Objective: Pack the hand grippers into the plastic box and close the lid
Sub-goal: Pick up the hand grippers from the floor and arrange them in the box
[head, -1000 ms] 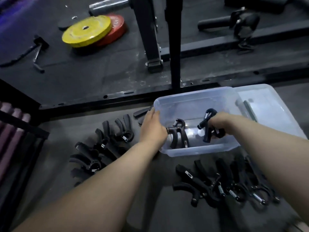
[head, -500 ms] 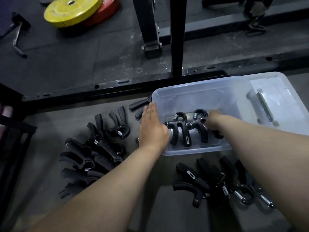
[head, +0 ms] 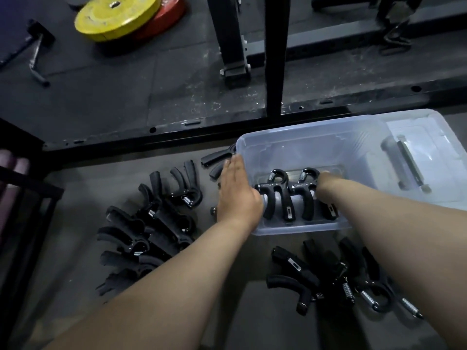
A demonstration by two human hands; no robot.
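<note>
A clear plastic box (head: 303,130) stands on the dark floor, its lid (head: 429,152) lying at its right. Two black hand grippers stand side by side inside: one (head: 275,195) at the left, another (head: 305,193) beside it. My left hand (head: 237,193) presses flat with straight fingers against the box's left wall. My right hand (head: 324,185) reaches into the box and grips the right handle of the second gripper; its fingers are mostly hidden. Several loose grippers lie in a pile (head: 156,223) left of the box and in another pile (head: 341,279) in front of it.
A black rack beam (head: 177,127) runs along the floor just behind the box, with an upright post (head: 274,59) rising from it. A yellow weight plate (head: 116,16) lies on a red one (head: 164,18) at the far left. One more gripper (head: 217,155) lies beyond my left hand.
My right hand has lowered the second gripper into the box and stood it beside the first. My left hand has stayed on the box's left wall.
</note>
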